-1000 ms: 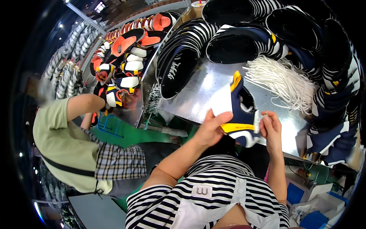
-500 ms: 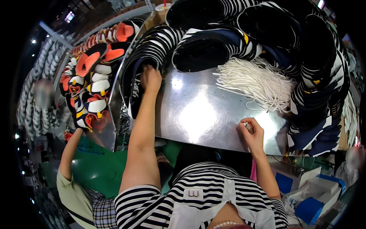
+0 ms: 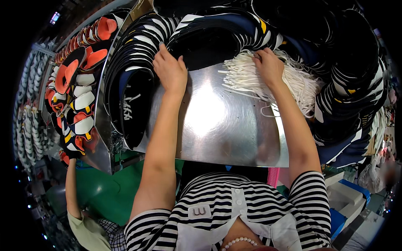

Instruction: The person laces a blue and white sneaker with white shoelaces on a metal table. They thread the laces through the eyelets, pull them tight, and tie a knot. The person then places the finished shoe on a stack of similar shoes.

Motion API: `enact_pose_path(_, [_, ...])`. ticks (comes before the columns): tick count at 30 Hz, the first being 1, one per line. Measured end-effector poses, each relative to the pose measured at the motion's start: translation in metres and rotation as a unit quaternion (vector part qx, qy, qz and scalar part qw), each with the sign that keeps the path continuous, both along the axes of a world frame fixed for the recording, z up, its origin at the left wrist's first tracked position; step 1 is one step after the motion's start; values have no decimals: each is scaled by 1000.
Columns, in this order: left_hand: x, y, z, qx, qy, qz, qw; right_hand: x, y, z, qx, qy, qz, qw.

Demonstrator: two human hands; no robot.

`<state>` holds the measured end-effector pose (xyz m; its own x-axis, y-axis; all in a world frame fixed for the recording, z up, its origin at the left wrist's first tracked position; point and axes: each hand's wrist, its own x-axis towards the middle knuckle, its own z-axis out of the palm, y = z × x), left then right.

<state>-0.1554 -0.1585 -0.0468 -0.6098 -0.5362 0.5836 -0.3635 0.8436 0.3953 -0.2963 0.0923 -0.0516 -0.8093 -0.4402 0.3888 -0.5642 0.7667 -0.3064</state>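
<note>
The left hand (image 3: 171, 71) was held at the right edge of a curved row of shoe uppers (image 3: 144, 47), its thumb and index finger spread apart; whether the uppers were touched could not be told. The right hand (image 3: 269, 67) was laid over a bundle of white laces (image 3: 243, 79), its fingers bent downward; whether a lace was pinched could not be told, as the fingertips were hidden. The laces were fanned out to both sides of that hand. Nearer the body than both hands, a shiny metal tabletop (image 3: 234, 129) was seen. Beyond them, navy-and-white uppers (image 3: 247, 19) were stacked; well left of the left hand, orange-lined uppers (image 3: 65, 77) were piled.
</note>
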Motion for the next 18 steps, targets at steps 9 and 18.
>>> enact_pose_path(9, [20,-7,-16,45,42,-67,996,38,10,60,-278,-54,104,954])
enact_pose_path(18, [114,61,80,-71,295,-173,937,160,116,240,-622,-14,408,668])
